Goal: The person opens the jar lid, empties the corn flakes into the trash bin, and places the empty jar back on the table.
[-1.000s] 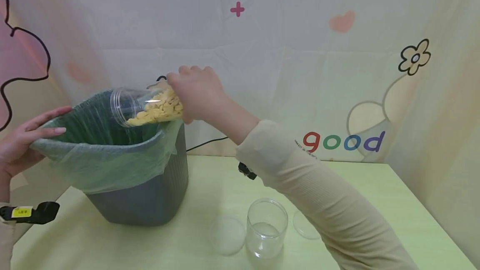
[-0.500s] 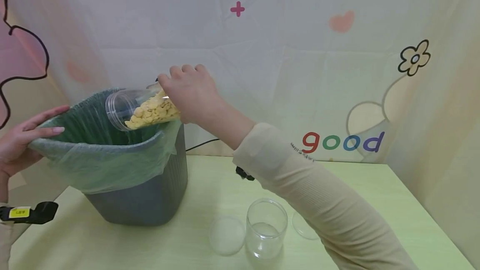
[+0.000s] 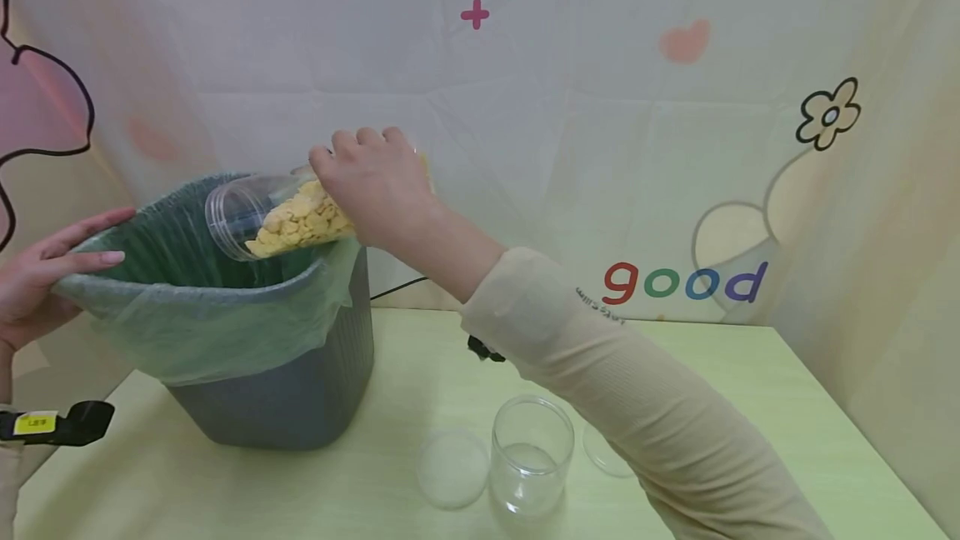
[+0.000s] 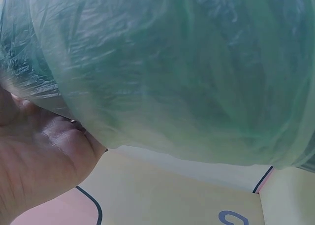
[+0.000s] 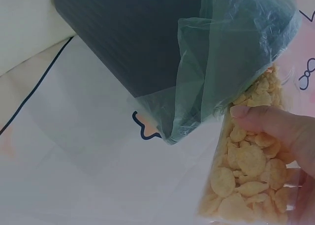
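A grey trash bin (image 3: 262, 415) stands at the left of the table, lined with a green translucent bag (image 3: 217, 332) folded over its rim. My left hand (image 3: 45, 277) holds the bin's left rim, thumb lying over the edge; in the left wrist view its palm (image 4: 44, 156) is beside the bag. My right hand (image 3: 378, 190) grips a clear plastic jar (image 3: 232, 215) lying nearly sideways, mouth to the left, over the bin's opening. Yellow flakes (image 3: 303, 219) that look like cornflakes fill much of it. The right wrist view shows the thumb (image 5: 261, 117) across the jar's side.
An open clear jar (image 3: 532, 473) stands upright at the table's front. A round clear lid (image 3: 452, 469) lies to its left, and another clear disc (image 3: 607, 448) lies to its right, partly behind my right sleeve. A printed cloth (image 3: 540, 123) hangs behind the light-green table (image 3: 420, 373).
My right hand has moved left with the jar, bringing its mouth further over the bin and tipping it slightly lower. The left hand keeps its place on the rim.
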`<state>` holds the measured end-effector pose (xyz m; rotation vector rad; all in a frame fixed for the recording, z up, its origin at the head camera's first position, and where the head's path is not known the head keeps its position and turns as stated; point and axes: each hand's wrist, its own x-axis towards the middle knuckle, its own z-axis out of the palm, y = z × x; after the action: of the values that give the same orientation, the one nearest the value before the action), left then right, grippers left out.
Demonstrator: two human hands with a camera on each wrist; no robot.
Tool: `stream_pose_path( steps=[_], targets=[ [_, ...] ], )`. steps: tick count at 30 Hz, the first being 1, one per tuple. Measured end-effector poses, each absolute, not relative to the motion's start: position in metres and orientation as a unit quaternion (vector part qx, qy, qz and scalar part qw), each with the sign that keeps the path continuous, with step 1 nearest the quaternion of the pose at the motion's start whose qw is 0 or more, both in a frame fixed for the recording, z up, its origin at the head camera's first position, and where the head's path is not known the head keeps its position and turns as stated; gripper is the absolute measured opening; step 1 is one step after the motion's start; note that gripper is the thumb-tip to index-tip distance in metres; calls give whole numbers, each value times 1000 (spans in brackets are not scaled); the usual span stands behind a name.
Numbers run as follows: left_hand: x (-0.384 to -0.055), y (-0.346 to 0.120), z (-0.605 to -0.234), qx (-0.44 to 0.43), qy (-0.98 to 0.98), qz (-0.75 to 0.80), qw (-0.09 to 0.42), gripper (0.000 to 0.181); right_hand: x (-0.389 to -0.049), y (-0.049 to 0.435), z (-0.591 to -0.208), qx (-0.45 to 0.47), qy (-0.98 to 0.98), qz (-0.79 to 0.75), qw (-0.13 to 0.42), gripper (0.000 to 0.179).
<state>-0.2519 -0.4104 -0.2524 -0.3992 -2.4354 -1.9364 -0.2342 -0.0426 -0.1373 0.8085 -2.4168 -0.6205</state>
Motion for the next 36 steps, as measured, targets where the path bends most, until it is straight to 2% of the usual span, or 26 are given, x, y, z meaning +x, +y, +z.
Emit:
stream_pose_path(
  steps=[8, 19, 36],
  targets=[
    [-249, -408, -250, -131, -762, -634, -4, 52, -232, -48, -141, 307, -872, -243, 294, 26],
    [-248, -407, -249, -128, -758, -640, -11, 52, -231, -52, -144, 312, -861, -242, 319, 22],
    [-247, -407, -252, -135, -754, -642, 0, 53, -230, -52, -146, 305, -864, -239, 322, 22]
  ],
)
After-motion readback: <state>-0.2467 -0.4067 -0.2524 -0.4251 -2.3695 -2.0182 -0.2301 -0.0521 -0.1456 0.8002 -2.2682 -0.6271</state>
